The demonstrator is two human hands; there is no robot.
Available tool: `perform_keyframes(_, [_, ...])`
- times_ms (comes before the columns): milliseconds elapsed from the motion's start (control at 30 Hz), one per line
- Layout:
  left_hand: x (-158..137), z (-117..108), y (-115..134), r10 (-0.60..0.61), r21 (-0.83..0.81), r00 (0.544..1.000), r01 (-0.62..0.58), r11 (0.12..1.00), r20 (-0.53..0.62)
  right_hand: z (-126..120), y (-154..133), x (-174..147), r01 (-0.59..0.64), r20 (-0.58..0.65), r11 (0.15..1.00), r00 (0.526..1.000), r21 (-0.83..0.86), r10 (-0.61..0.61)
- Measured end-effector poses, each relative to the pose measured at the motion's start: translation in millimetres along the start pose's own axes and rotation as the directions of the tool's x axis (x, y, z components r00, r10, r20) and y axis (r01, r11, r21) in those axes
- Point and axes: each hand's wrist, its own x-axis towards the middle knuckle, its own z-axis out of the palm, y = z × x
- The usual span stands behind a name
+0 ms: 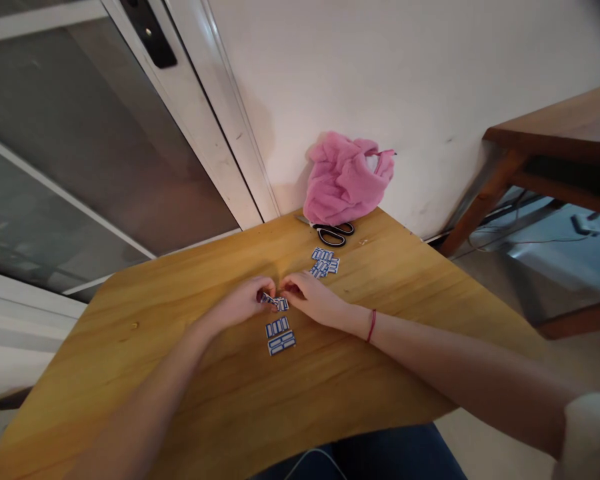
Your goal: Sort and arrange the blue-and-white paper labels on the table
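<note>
Your left hand point(245, 300) pinches flat blue-and-white rectangular cards point(269, 299), your right hand point(314, 298) has an unclear grip, and sweeping low could disarrange two matching cards point(281, 343) at six o'clock from both.

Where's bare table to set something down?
Between left forearm and right forearm, from the two nearest cards to the near edge of the table; also right of the card pile, beyond that forearm. Crowded: the middle, around left hand and right hand, and the back, where scissors lie by pink fabric.
</note>
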Motion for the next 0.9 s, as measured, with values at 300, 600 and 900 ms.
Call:
perform_keyframes(300, [-12,20,-9,0.017,-0.152,0.991,-0.038,0.988,-0.133,11,5,6,0.093,0.12,0.965,0.991,-0.245,-0.065])
perform_keyframes(600, [-15,16,-11,-0.11,-0.271,0.974,0.054,0.961,-0.196,7,0,4,0.077,0.068,0.965,0.996,-0.252,-0.062])
perform_keyframes(900, [-20,20,-12,-0.187,-0.467,0.937,0.029,0.884,-0.294,5,2,6,0.015,0.089,0.976,0.996,-0.217,0.005])
